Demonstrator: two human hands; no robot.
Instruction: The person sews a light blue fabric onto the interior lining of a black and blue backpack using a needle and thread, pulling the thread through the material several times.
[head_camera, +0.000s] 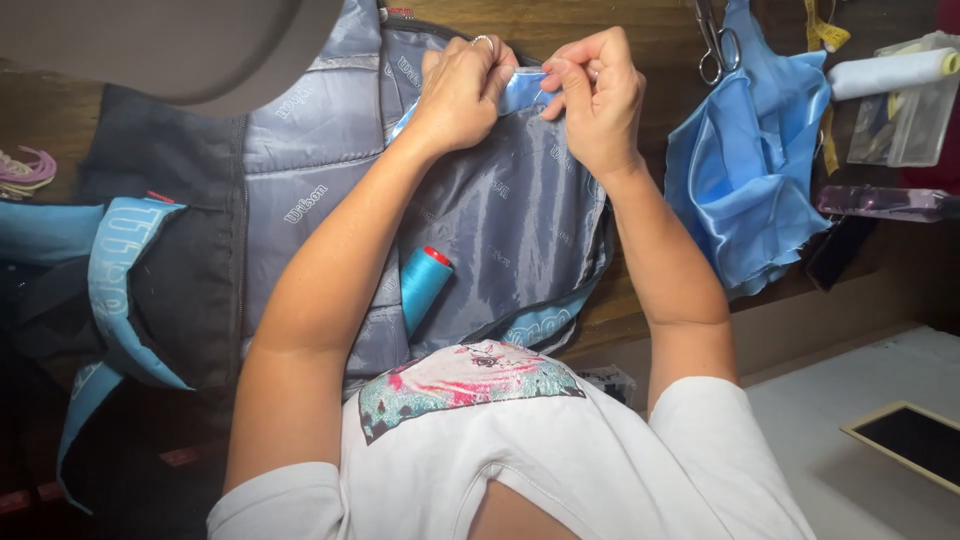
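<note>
— Right, what have my hands got?
— Both pinch the light-blue trim strip (522, 90) at twelve o'clock: left hand (462, 92) and right hand (598, 95) close together, fingers clamped on it.
— And the strip sits where?
— On the grey lining (510, 215)'s upper edge. A blue thread spool (424, 285) lies at six o'clock, scissors (712, 45) at two on the bench (650, 40).

Dark wooden tabletop (640, 30) is spanning the view from nine to three o'clock, its plank grain showing. Pale grey surface (860, 470) is lying at four o'clock, bearing a wood-framed dark panel (905, 440). Warm, even light is falling throughout.
</note>
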